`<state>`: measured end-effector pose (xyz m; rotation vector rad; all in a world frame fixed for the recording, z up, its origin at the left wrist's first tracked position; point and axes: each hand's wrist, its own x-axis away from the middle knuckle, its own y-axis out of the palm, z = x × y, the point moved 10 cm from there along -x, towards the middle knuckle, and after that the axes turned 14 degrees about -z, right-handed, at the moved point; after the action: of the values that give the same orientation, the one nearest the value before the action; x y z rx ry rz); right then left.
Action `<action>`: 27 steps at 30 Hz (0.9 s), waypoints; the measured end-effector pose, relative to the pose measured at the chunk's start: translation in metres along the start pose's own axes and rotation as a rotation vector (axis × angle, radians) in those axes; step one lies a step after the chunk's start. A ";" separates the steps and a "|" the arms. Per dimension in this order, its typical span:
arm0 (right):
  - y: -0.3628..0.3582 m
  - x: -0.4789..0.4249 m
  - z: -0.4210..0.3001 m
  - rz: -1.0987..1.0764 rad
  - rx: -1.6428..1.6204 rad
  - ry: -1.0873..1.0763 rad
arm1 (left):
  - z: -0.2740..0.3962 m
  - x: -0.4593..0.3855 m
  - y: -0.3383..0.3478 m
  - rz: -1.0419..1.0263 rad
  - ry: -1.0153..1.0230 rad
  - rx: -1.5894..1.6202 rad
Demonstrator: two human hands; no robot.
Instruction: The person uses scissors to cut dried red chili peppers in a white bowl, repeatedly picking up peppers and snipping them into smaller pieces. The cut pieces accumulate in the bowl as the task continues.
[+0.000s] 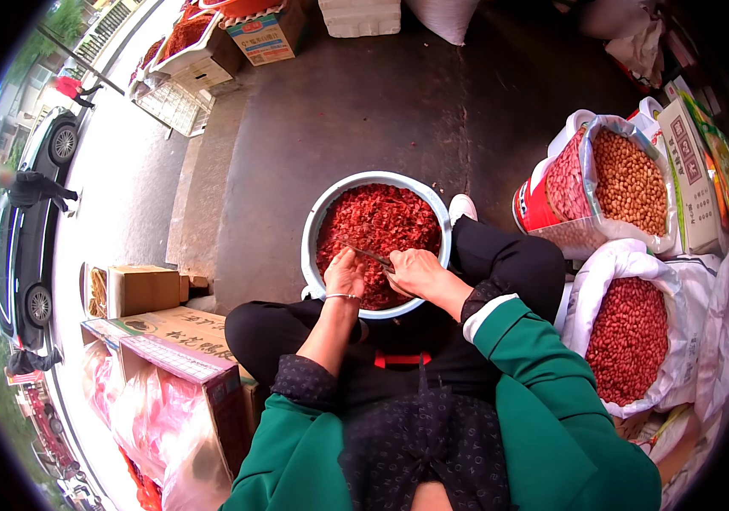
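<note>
A round pale-blue plastic basin [311,211] sits between my knees, filled with cut dried red chili pieces [380,214]. My right hand [416,273], over the basin's right part, is closed on the handles of a pair of scissors [367,253], whose blades point left above the chilies. Close to the blade tips, my left hand [344,274] has its fingers bent together over the heap; whether a chili is between them cannot be made out. A thin bracelet is around the left wrist.
Open sacks of peanuts [629,182] and red-skinned peanuts [626,342] stand at the right. Cardboard boxes [179,326] and plastic bags [160,415] are at the left. Crates with red goods [189,38] stand at the upper left, beside a street with people and a parked car [26,249].
</note>
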<state>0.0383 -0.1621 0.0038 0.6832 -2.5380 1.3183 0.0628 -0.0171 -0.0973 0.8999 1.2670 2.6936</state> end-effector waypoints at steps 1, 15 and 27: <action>0.000 0.000 -0.003 -0.010 0.003 -0.011 | -0.004 -0.003 -0.009 0.003 -0.019 -0.021; 0.036 -0.015 0.027 -0.094 -0.075 0.082 | -0.022 -0.003 -0.018 0.066 -0.086 -0.100; 0.030 -0.010 0.028 -0.124 -0.176 0.142 | -0.001 -0.010 -0.022 0.118 0.094 -0.040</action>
<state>0.0335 -0.1673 -0.0378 0.6731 -2.4201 1.0495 0.0663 -0.0054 -0.1185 0.8801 1.2074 2.8730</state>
